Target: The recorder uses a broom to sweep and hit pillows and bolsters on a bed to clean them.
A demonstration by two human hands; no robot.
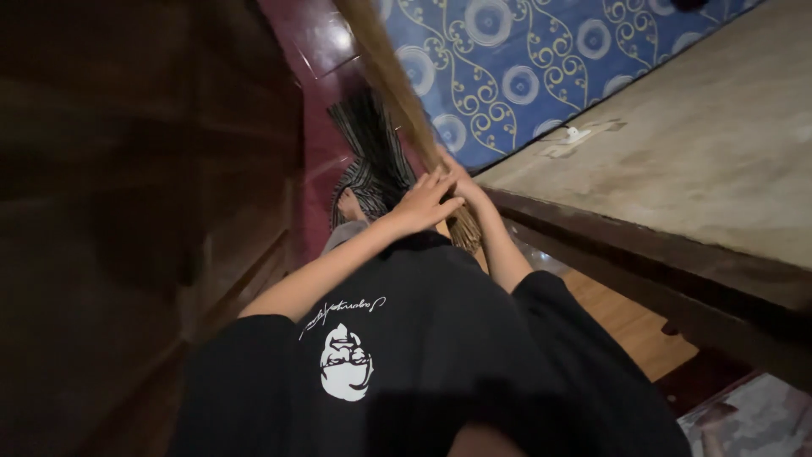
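Observation:
A long brown broom point(385, 59) of bundled sticks runs from the top middle down to my hands. My left hand point(427, 203) is wrapped around its lower part, fingers closed over it. My right hand point(463, 184) grips the same bundle just beside and behind the left one, partly hidden by it. A dark fan of bristles point(372, 156) spreads over the maroon floor point(317, 127) beyond my hands. My black shirt with a white print point(423, 338) fills the lower middle of the view.
A dark wooden cabinet point(127, 195) stands close on the left. On the right is a wooden bed frame point(643, 254) with a bare board top point(702, 144). A blue patterned mattress point(524, 59) lies at the top. Light wood flooring point(626, 322) shows at lower right.

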